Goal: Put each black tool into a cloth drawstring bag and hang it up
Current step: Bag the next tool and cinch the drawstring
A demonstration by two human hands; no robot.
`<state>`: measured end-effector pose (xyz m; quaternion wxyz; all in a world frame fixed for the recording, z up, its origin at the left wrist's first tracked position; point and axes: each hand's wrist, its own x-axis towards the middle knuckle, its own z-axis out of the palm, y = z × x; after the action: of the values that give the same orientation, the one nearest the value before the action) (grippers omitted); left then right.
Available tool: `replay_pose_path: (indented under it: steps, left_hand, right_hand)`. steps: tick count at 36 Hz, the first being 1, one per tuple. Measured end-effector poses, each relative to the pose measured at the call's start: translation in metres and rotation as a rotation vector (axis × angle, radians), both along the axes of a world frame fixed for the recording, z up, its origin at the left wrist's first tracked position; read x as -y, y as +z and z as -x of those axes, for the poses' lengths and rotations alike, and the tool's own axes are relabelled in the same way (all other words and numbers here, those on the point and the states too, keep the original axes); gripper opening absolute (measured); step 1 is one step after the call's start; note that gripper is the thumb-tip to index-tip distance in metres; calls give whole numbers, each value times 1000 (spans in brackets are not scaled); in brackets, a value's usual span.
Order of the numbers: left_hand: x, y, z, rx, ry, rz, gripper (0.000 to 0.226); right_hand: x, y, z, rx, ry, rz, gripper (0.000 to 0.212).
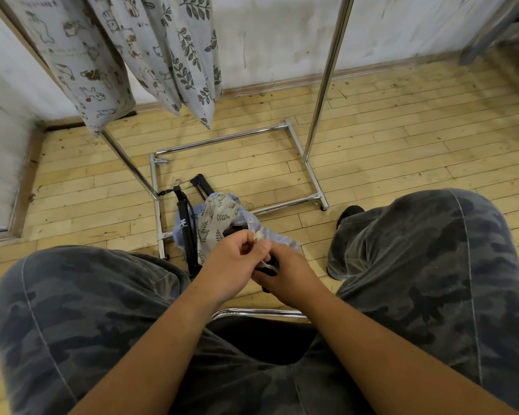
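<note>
A leaf-print cloth drawstring bag [218,218] is held above the floor in front of my knees, its mouth toward my hands. My left hand [234,262] pinches the pale drawstring [258,235] at the bag's mouth. My right hand [285,280] grips a black tool [268,269] whose end shows between my fingers; most of it is hidden. A long black tool [186,232] lies on the floor beside the bag, another black tool [200,184] behind it. A light blue cloth [182,226] lies under them. Three filled printed bags [150,55] hang from the rack at upper left.
A chrome clothes rack stands ahead: its base frame [312,178] rests on the wooden floor and an upright pole [327,76] rises at right. My knees in camouflage trousers [432,250] flank the work spot. A chrome bar [261,313] crosses under my wrists. The white wall is close behind.
</note>
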<state>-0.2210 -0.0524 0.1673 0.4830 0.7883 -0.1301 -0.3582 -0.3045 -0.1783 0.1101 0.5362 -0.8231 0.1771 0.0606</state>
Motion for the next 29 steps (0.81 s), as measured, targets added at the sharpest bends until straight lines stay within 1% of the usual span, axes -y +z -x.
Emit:
replay_pose_path:
  steps: [3,6,7,11,14,17,20,23,27,29]
  left_hand:
    - [-1,2,-3,85,-24,10,26]
    - [-2,-1,-6,77,-8,55,24]
    - [-3,-2,-7,65,-2,63,24]
    - [-6,-6,-9,43,20,51,14]
    - [-6,-9,-9,0,40,24,7]
    - [-5,-9,-9,-48,72,33,6]
    - [-4,-9,-8,-101,116,80,13]
    - [-4,-9,-5,-144,118,130,24]
    - [-2,-6,-3,-63,7,84,36]
    - [-2,-6,-4,-27,-20,70,38]
  right_hand:
    - [8,6,2,6,-73,-173,34]
    - [17,14,-2,59,-161,-321,33]
    - [18,14,-3,73,-183,-312,30]
    - [18,7,-1,70,-210,-86,20]
    - [13,5,-2,77,-247,-91,14]
    - [10,6,-3,61,-190,-96,13]
    - [8,7,-3,70,-151,-137,15]
    - [9,6,-3,70,-151,-122,15]
    - [15,9,-4,78,-177,-101,12]
    - [19,15,-5,99,-234,-148,13]
